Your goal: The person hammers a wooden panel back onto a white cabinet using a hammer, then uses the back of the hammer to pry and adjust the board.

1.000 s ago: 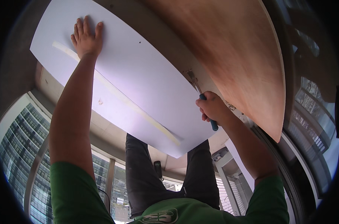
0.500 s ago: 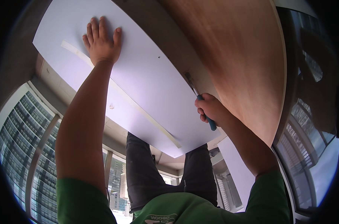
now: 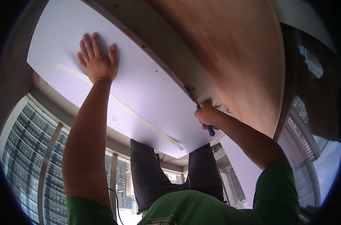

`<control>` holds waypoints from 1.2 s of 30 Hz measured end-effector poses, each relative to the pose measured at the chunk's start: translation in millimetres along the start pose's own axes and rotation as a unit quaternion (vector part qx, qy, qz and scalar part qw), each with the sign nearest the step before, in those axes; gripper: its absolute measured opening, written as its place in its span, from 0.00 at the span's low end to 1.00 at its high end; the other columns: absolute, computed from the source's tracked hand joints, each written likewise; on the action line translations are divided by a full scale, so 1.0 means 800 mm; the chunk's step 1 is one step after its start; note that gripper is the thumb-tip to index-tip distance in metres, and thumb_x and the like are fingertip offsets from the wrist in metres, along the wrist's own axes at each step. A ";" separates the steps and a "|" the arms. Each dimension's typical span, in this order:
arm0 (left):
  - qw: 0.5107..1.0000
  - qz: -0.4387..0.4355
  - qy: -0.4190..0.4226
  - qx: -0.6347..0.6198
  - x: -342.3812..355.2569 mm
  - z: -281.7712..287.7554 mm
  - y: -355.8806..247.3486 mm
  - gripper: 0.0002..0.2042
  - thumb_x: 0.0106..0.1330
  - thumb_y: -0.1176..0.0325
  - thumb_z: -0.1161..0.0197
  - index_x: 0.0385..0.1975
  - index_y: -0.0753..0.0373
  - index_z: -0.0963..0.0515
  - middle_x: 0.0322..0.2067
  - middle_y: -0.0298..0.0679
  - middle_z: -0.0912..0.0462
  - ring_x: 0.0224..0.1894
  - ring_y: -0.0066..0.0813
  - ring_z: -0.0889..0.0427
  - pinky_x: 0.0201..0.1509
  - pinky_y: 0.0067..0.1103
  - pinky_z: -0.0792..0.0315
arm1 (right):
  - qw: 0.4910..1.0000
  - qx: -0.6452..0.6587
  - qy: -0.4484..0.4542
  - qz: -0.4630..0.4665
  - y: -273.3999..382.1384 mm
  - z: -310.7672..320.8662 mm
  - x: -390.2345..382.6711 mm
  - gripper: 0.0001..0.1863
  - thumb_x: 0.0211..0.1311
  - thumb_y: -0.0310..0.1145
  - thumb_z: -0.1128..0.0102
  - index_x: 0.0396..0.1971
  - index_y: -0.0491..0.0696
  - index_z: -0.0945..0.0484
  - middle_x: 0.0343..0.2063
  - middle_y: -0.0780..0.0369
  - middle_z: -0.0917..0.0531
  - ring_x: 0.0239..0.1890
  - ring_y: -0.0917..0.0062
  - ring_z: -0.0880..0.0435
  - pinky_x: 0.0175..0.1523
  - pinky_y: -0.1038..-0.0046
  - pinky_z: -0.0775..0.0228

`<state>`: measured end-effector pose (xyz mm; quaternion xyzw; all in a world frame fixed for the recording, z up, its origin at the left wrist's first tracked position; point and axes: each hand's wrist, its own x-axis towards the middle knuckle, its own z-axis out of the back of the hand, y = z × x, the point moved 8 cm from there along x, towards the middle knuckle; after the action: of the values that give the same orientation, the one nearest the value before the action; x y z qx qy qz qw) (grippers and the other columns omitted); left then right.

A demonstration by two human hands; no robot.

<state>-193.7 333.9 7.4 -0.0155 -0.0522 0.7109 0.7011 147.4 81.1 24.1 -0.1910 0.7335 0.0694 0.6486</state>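
My left hand (image 3: 98,60) lies with fingers spread on a white panel (image 3: 148,93), just above a pale strip of tape (image 3: 148,123) that runs along it. My right hand (image 3: 207,114) grips the teal handle of a tool (image 3: 210,129); its flat metal end (image 3: 191,93) lies against the panel's long edge, in the gap between the panel and a brown wooden board. My fingers are wrapped round the handle. Small dark bits (image 3: 215,106) lie in that gap near my right hand.
The large wooden board (image 3: 245,67) fills the upper right. Dark reflective glass (image 3: 309,131) stands at the far right. Windows (image 3: 24,150) with tall buildings outside line the lower left, and a black cable (image 3: 118,206) hangs by my left arm. My legs show below the panel.
The view has shifted, so my left hand and the panel's upper part sit lower. More of the panel's long edge shows. My right hand keeps its grip, the tool now slightly lower in view.
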 end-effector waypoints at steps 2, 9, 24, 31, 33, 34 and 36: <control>1.000 0.001 0.000 0.000 0.000 0.002 0.000 0.36 0.73 0.37 0.59 0.77 0.49 0.48 0.78 0.41 0.52 0.80 0.40 0.55 0.80 0.43 0.63 | 1.000 0.001 -0.007 -0.003 0.016 -0.004 -0.006 0.15 0.60 0.27 0.52 0.45 0.37 0.34 0.27 0.55 0.26 0.15 0.70 0.25 0.17 0.67 0.32; 1.000 0.006 0.004 0.002 -0.002 0.001 0.000 0.36 0.74 0.38 0.58 0.77 0.50 0.48 0.78 0.43 0.52 0.80 0.41 0.55 0.80 0.44 0.63 | 0.999 -0.028 -0.003 0.020 0.089 -0.019 -0.018 0.07 0.59 0.25 0.53 0.38 0.42 0.34 0.25 0.58 0.27 0.16 0.73 0.26 0.21 0.67 0.31; 0.999 0.015 0.029 -0.014 -0.005 0.000 -0.001 0.36 0.74 0.40 0.58 0.77 0.54 0.50 0.78 0.44 0.53 0.80 0.42 0.57 0.80 0.45 0.65 | 0.995 -0.083 -0.024 0.051 0.204 -0.045 -0.029 0.10 0.59 0.25 0.54 0.40 0.40 0.34 0.27 0.57 0.27 0.19 0.72 0.26 0.24 0.66 0.30; 0.998 0.019 0.045 -0.034 -0.005 -0.003 0.000 0.37 0.74 0.41 0.58 0.77 0.54 0.52 0.78 0.45 0.56 0.80 0.46 0.59 0.79 0.48 0.67 | 0.992 -0.089 -0.025 0.092 0.268 -0.061 -0.034 0.10 0.57 0.25 0.53 0.39 0.42 0.34 0.26 0.57 0.28 0.19 0.72 0.26 0.24 0.66 0.32; 0.998 0.017 0.046 -0.031 -0.006 -0.004 -0.001 0.37 0.74 0.41 0.58 0.77 0.54 0.52 0.78 0.45 0.57 0.80 0.46 0.59 0.79 0.48 0.67 | 0.990 -0.093 -0.033 0.104 0.283 -0.065 -0.032 0.09 0.56 0.25 0.52 0.38 0.42 0.34 0.25 0.57 0.28 0.19 0.72 0.27 0.24 0.66 0.32; 0.998 0.016 0.046 -0.030 -0.006 -0.004 -0.001 0.37 0.74 0.41 0.58 0.77 0.55 0.52 0.78 0.45 0.57 0.80 0.46 0.59 0.79 0.48 0.67 | 0.989 -0.095 -0.037 0.108 0.290 -0.066 -0.032 0.09 0.56 0.25 0.52 0.38 0.42 0.34 0.25 0.57 0.28 0.19 0.72 0.27 0.24 0.66 0.32; 0.999 0.015 0.046 -0.017 -0.006 -0.002 -0.001 0.36 0.75 0.42 0.58 0.77 0.55 0.52 0.78 0.44 0.55 0.80 0.45 0.58 0.80 0.47 0.67 | 0.987 -0.106 -0.028 0.115 0.304 -0.069 -0.035 0.08 0.56 0.25 0.52 0.36 0.42 0.34 0.25 0.57 0.28 0.19 0.72 0.27 0.24 0.66 0.32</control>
<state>-192.5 328.9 5.5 -0.0608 -0.0317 0.7190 0.6916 8.9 290.3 23.9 -0.1708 0.7205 0.2265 0.6328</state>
